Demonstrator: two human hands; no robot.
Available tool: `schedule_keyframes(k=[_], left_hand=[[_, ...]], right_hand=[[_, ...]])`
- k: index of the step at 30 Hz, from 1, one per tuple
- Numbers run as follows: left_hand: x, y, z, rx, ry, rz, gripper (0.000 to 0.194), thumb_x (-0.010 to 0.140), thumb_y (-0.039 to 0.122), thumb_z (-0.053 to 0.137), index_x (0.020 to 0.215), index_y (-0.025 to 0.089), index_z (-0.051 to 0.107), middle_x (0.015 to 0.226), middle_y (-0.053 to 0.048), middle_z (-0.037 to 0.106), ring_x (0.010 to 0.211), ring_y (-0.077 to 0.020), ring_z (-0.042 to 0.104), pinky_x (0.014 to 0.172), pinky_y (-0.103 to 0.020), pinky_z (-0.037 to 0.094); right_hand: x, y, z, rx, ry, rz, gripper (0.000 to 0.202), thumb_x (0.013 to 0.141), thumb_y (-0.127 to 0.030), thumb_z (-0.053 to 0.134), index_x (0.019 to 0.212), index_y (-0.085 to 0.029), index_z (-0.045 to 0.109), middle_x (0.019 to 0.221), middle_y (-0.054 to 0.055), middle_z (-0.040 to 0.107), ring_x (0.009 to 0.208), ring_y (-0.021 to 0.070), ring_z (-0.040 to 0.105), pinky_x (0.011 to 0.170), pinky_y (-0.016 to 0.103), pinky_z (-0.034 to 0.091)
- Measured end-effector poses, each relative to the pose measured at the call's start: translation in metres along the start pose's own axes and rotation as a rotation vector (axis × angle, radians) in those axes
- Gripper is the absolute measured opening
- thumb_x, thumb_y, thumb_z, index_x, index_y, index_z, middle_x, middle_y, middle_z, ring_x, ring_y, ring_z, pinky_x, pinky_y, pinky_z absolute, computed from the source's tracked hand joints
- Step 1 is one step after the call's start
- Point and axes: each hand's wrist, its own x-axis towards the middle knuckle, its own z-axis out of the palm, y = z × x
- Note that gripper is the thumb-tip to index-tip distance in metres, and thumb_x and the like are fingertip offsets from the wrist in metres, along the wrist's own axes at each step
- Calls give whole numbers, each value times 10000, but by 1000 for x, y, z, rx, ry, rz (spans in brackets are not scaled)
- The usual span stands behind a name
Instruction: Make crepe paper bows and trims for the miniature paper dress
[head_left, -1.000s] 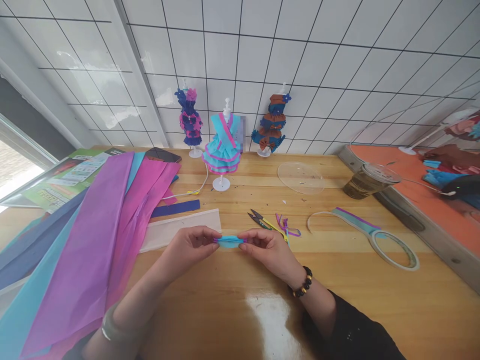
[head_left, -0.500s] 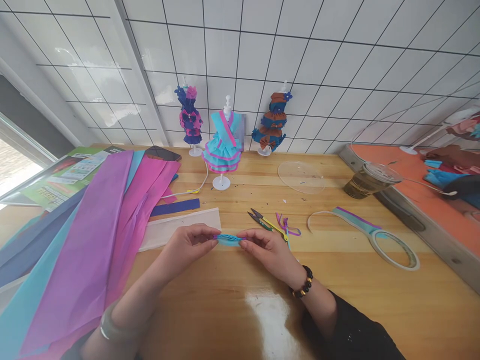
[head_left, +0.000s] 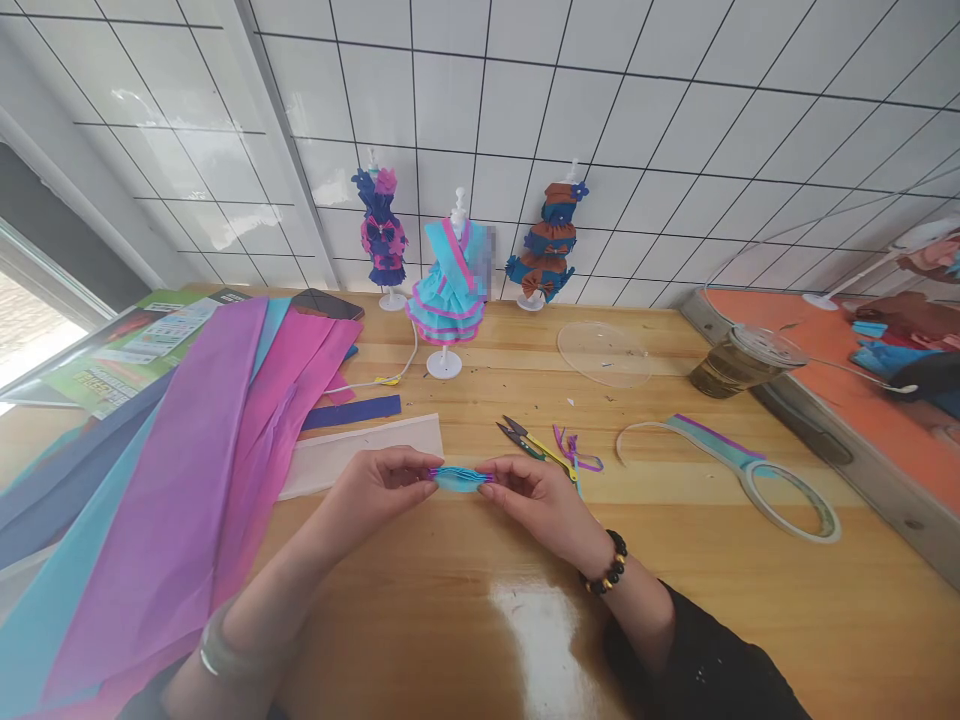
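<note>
A small folded blue strip with purple ends [head_left: 460, 477] spans the gap between my hands, above the wooden table [head_left: 420, 620]. My left hand [head_left: 386, 490] pinches its left end between thumb and fingers. The right end is pinched the same way by my right hand [head_left: 536, 500]. Yellow-handled snips [head_left: 534, 440] lie just behind my right hand, beside thin purple scraps [head_left: 576, 450]. Behind my left hand is a white strip [head_left: 367, 450], with a dark blue strip [head_left: 352, 412] beyond it.
Three small dressed stands [head_left: 447, 290] line the tiled wall. Coloured sheets [head_left: 161, 500] cover the left side. To the right are a tape roll [head_left: 791, 500], a cup [head_left: 742, 362] and a clear round plate [head_left: 604, 353].
The view has shifted very slightly. The folds of the blue strip look a little more spread between my fingers; both hands keep their pinch.
</note>
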Motion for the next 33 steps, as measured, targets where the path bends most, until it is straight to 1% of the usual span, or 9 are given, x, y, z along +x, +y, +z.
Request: schedule_keyframes(k=[5, 10, 15, 20, 25, 28, 31, 33], left_hand=[[1, -1, 1, 99, 19, 23, 193, 730, 263, 612, 887, 164, 667, 831, -51, 665, 791, -180, 598, 719, -285, 474], [0, 3, 1, 139, 10, 15, 186, 749, 288, 594, 875, 176, 672, 834, -44, 675, 793, -180, 602, 718, -270, 465], [-1, 7, 1, 121, 6, 2, 173, 750, 293, 600, 855, 180, 679, 825, -35, 675, 782, -171, 597, 706, -257, 459], [-1, 6, -1, 57, -13, -34, 172, 747, 311, 609, 840, 180, 668, 793, -28, 669, 734, -155, 580, 663, -248, 451], [-1, 6, -1, 38, -30, -34, 168, 750, 308, 605, 821, 161, 647, 769, -29, 650, 719, -146, 569, 658, -248, 449], [-1, 7, 1, -25, -52, -53, 166, 753, 298, 604, 827, 152, 632, 768, -40, 665, 742, -159, 597, 695, -270, 465], [-2, 8, 3, -152, -86, -67, 155, 769, 287, 594, 829, 145, 612, 764, -52, 682, 751, -170, 628, 721, -295, 483], [-2, 8, 4, -224, -92, -83, 143, 772, 278, 595, 818, 142, 598, 764, -57, 688, 734, -171, 641, 708, -298, 495]], right_hand=[[-1, -1, -1, -126, 12, -57, 226, 796, -328, 529, 876, -154, 649, 710, 20, 599, 629, 114, 486, 591, 235, 419], [-1, -2, -1, -117, -6, -58, 235, 818, -341, 503, 886, -158, 635, 733, 23, 608, 644, 117, 502, 601, 236, 427], [-1, -4, -3, -135, -9, -64, 246, 826, -352, 494, 899, -162, 632, 718, 17, 603, 651, 122, 519, 609, 235, 427], [-2, -5, -4, -129, -17, -79, 233, 842, -348, 476, 886, -165, 613, 704, 12, 590, 654, 123, 524, 616, 232, 425], [-2, -3, -2, -148, 6, -132, 212, 843, -331, 479, 857, -169, 615, 770, 32, 603, 710, 130, 538, 671, 248, 437], [-2, -2, 1, -85, 18, -94, 198, 820, -335, 512, 835, -167, 616, 726, 30, 607, 668, 127, 545, 643, 255, 449], [-2, -2, 3, 67, 5, -40, 204, 804, -326, 534, 922, -167, 582, 677, 9, 591, 624, 118, 550, 607, 248, 454], [-4, -3, 4, 140, -11, -36, 223, 807, -314, 531, 982, -175, 550, 673, -3, 573, 625, 113, 546, 604, 243, 448]])
